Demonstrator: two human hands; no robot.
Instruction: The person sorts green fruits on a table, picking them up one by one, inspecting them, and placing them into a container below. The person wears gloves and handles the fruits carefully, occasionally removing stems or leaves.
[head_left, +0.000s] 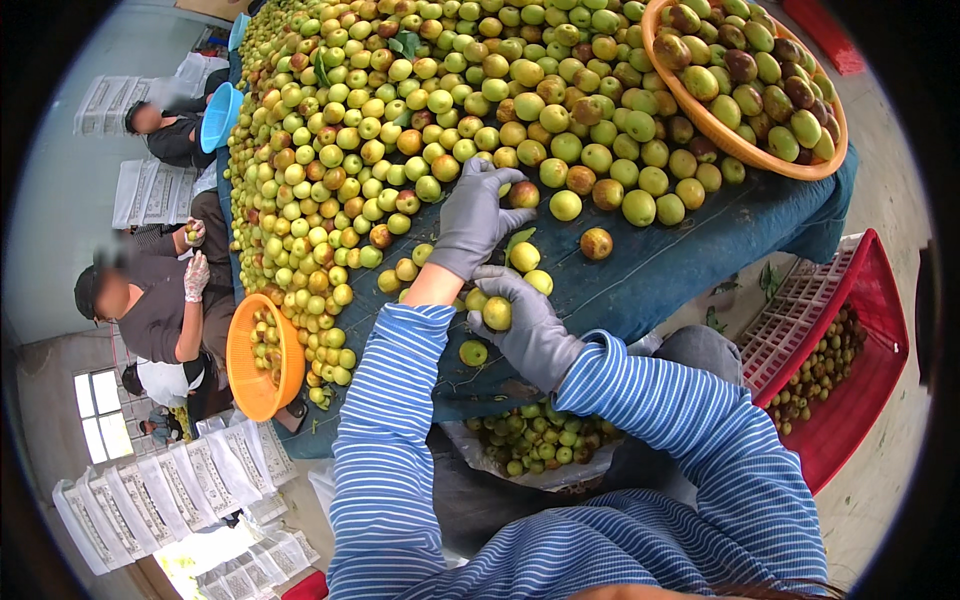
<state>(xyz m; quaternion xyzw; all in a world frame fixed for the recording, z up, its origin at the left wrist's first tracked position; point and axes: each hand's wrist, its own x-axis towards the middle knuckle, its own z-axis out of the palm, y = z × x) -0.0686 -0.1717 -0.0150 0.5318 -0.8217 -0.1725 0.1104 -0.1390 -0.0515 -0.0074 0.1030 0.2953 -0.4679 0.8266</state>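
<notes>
My left hand (480, 217), in a grey glove, reaches onto the heap of green and red-brown jujubes (360, 135). Its thumb and fingers stand around a reddish jujube (524, 195); whether they grip it is unclear. Closer to me, my right hand (529, 326), gloved in grey too, has a yellow-green jujube (496, 313) in its curled fingers. A second jujube (475, 300) is partly covered beside it. Loose on the blue cloth (585, 292) around my hands lie a few jujubes, among them a browned one (596, 244) and a green one (472, 352).
An orange basket (821, 169) full of jujubes stands at upper right, another (244, 367) at left. Below the table edge sits a lined container of jujubes (544, 442). Right of me is a red crate (862, 420). Several people (150, 300) and stacked cartons (172, 480) are at left.
</notes>
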